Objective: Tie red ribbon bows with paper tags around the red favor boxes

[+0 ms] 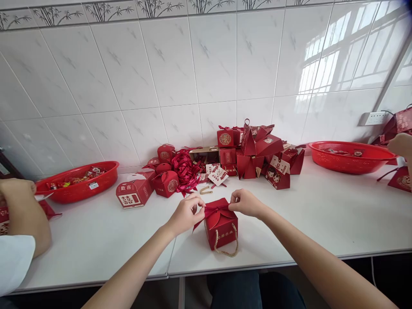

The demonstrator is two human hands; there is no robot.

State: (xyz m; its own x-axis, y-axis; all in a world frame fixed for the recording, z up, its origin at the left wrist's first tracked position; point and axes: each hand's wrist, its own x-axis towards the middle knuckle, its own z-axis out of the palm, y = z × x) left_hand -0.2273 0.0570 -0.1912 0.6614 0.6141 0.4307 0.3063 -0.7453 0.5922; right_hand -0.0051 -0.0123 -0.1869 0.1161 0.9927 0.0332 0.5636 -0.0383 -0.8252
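A red gift box with gold lettering stands upright on the white table in front of me. Its gold rope handle hangs down over the near side. A dark red ribbon lies across the box top, gathered at the middle. My left hand pinches the ribbon at the left of the box, and a loose tail hangs below the fingers. At the right upper edge, my right hand has its fingers closed on the ribbon's other side.
Behind the box lie a ribbon bundle, paper tags and several red boxes. Red plastic baskets stand left and right. Another person's arm reaches in at left; another person's hand is at far right.
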